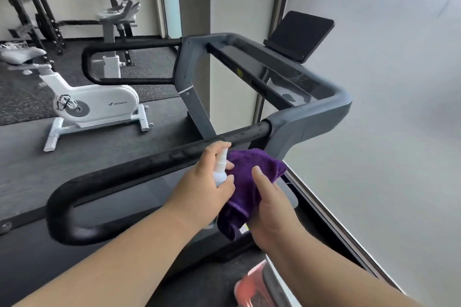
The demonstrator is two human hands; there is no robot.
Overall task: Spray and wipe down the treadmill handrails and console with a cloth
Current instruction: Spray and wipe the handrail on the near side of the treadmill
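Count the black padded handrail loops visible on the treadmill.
2: the near handrail runs just past the left hand and right hand; the far handrail sits by the white exercise bike.

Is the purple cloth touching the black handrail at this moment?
Cannot tell. In the head view the purple cloth, held in the right hand, overlaps the lower edge of the black handrail, but one view cannot show contact or gap.

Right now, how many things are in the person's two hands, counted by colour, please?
White: 1, the spray bottle, in the left hand.
Purple: 1, the cloth, in the right hand.
Total: 2
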